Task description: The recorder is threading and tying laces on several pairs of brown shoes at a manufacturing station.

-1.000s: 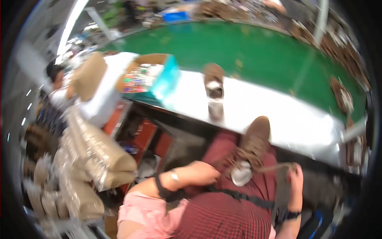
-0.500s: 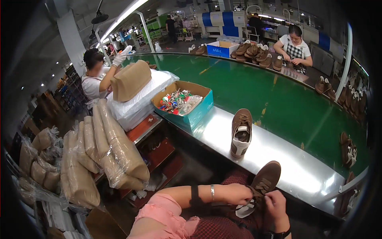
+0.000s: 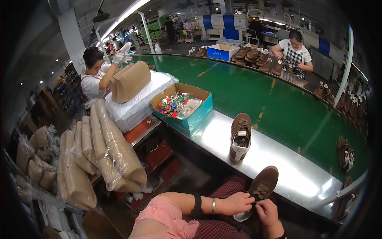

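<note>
A brown lace-up shoe (image 3: 267, 180) rests toe-away over my lap, beside the metal bench edge. Over its lacing, my left hand (image 3: 240, 202) pinches a shoelace, its fingers bent together. Close by on the right, my right hand (image 3: 267, 212) is also closed at the lace, thumb and forefinger together. The two hands nearly meet, and they cover the shoe's heel and part of its opening. Another brown shoe (image 3: 241, 129), white inside with a pale heel patch, stands upright on the metal bench (image 3: 278, 159) ahead.
A teal-sided box (image 3: 201, 115) of small metal and coloured pieces stands on the bench. Plastic-wrapped tan rolls (image 3: 119, 155) lie at left. Beyond runs a green conveyor (image 3: 234, 85), with brown shoes (image 3: 254, 55) along its far edge. Co-workers sit at far left and far right.
My hands have drawn closer together over the lacing, the right one shifting left and slightly down. The view has shifted slightly. The far-right co-worker's hands have moved apart.
</note>
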Action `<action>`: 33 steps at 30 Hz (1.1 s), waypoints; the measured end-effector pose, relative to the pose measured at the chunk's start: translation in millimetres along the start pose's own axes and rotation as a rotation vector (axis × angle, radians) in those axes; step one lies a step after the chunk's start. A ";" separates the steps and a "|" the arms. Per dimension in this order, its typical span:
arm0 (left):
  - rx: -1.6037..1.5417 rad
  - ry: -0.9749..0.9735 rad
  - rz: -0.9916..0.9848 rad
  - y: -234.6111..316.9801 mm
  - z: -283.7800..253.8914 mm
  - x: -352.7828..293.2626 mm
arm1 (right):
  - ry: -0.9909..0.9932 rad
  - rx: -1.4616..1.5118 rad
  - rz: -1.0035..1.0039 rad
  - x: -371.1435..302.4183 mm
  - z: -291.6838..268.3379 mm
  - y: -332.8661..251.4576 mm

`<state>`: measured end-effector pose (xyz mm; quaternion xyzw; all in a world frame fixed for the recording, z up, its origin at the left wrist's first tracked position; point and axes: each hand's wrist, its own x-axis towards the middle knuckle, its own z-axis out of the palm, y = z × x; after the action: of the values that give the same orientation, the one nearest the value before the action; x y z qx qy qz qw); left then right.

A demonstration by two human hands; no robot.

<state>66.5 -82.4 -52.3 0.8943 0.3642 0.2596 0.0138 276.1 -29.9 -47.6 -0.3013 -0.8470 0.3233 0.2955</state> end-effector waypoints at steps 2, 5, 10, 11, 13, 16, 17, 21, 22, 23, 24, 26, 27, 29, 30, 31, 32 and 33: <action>-0.007 0.017 0.031 -3.7 -0.4 0.3 | -0.004 -0.137 -0.033 15.6 -0.8 -0.8; -0.123 0.062 0.085 -10.9 -3.6 5.4 | -0.093 -0.406 -0.163 30.7 0.1 0.2; -0.257 0.182 0.085 -37.5 -31.8 46.4 | -0.255 -0.740 -0.269 41.2 -5.2 -2.0; -0.252 0.211 0.070 -46.1 -35.4 57.9 | -0.238 -0.793 -0.294 42.9 -3.2 -4.4; -0.234 0.287 0.045 -64.9 -30.1 83.2 | -0.221 -0.854 -0.323 45.9 -1.1 -6.5; -0.142 0.348 -0.053 -88.3 -1.3 102.5 | -0.372 -0.958 -0.196 49.6 -0.8 -12.8; -0.073 0.333 -0.115 -93.0 9.5 104.3 | -0.371 -0.965 -0.194 48.4 -1.8 -14.6; -0.549 0.103 -0.327 -95.0 34.6 98.4 | -0.610 -1.051 0.000 54.5 -7.3 -36.5; -0.555 0.096 -0.326 -92.8 34.0 98.2 | -0.704 -1.029 0.051 59.4 -10.7 -43.0; -0.556 0.122 -0.338 -90.5 33.0 97.2 | -0.797 -1.004 0.102 60.7 -11.5 -46.2; -0.557 0.148 -0.349 -88.2 31.5 95.4 | -0.798 -0.999 0.109 60.0 -9.1 -45.7; -0.569 0.151 -0.355 -88.4 33.6 95.0 | -0.862 -1.005 0.091 64.9 -6.9 -39.9; -0.580 0.155 -0.369 -88.4 34.3 94.3 | -0.855 -1.008 0.095 66.1 -6.5 -39.0; -0.586 0.155 -0.367 -87.2 35.4 93.6 | -0.915 -1.008 0.140 65.1 -4.1 -38.5; -0.589 0.162 -0.377 -87.0 36.0 93.7 | -0.907 -1.008 0.154 65.1 -2.8 -37.3; -0.592 0.152 -0.368 -86.5 36.3 93.2 | -0.896 -1.024 0.190 64.6 -0.6 -35.4; -0.591 0.169 -0.384 -86.0 36.5 93.3 | -0.884 -1.040 0.228 64.6 0.8 -34.5; -0.590 0.186 -0.399 -85.4 36.6 93.9 | -0.872 -1.056 0.267 64.2 1.0 -34.0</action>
<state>85.2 48.1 -59.5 0.7359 0.4406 0.4257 0.2882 223.2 -6.0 -3.9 -0.3491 -0.8877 -0.0068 -0.3000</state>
